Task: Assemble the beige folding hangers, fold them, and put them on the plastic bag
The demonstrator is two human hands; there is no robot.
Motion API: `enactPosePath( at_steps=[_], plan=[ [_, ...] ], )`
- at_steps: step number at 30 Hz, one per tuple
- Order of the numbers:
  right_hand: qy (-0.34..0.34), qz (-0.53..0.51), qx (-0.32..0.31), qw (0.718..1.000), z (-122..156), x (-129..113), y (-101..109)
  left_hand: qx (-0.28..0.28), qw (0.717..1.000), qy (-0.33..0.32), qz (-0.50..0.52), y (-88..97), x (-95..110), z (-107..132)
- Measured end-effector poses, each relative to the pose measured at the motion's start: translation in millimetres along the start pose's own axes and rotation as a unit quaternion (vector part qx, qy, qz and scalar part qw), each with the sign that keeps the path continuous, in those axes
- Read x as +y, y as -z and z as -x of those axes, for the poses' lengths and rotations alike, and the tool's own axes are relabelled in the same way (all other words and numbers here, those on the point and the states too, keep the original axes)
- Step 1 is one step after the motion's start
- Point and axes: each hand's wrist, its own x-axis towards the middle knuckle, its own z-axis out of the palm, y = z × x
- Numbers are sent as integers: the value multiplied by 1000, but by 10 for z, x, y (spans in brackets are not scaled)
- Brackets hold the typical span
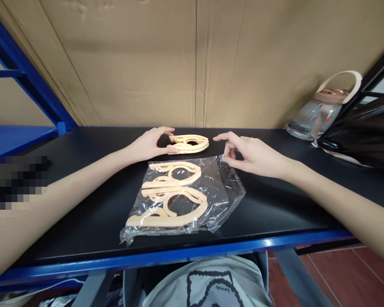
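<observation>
A cream plastic folding clothes hanger (196, 149), folded up and apparently stacked with another, lies at the back of the black tabletop. My left hand (150, 143) is around its left end, thumb on the near side and fingertips at the far side. Just right of it, apart from the hanger, my right hand (249, 153) hovers with its index finger stretched out, the other fingers bent, and nothing held. In front of both hands lies a clear plastic bag (219, 192) with more cream folding hangers (179, 219) inside.
A clear water bottle (318, 115) with a cream handle stands at the back right, beside a shiny black bag (365, 132). Cardboard (141, 64) walls off the back. A blue metal frame (28, 76) rises at the left, and a blue edge (185, 256) runs along the table's front.
</observation>
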Motion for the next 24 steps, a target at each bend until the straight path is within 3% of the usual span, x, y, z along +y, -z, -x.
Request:
enactPosePath(
  at_steps=[4, 8, 12, 15, 18, 21, 24],
  plan=[
    [-3, 15, 6, 1000, -1, -15, 11, 16, 1000, 11, 7, -3, 30, 7],
    [-20, 31, 38, 999, -11, 2, 4, 66, 994, -52, -64, 71, 118, 45],
    [-4, 45, 109, 993, -18, 17, -13, 96, 979, -72, -164, 239, 341, 149],
    [28, 65, 153, 986, -18, -12, -9, 121, 973, -81, -177, 325, 542, 240],
    [51, 80, 164, 982, -12, -59, 13, 159, 971, -104, -143, 304, 707, 304],
    [67, 70, 153, 983, 3, -90, 38, 196, 968, -148, -44, 193, 815, 337],
    [77, 30, 126, 989, 21, -97, 51, 195, 967, -161, 38, 77, 879, 361]
  ],
)
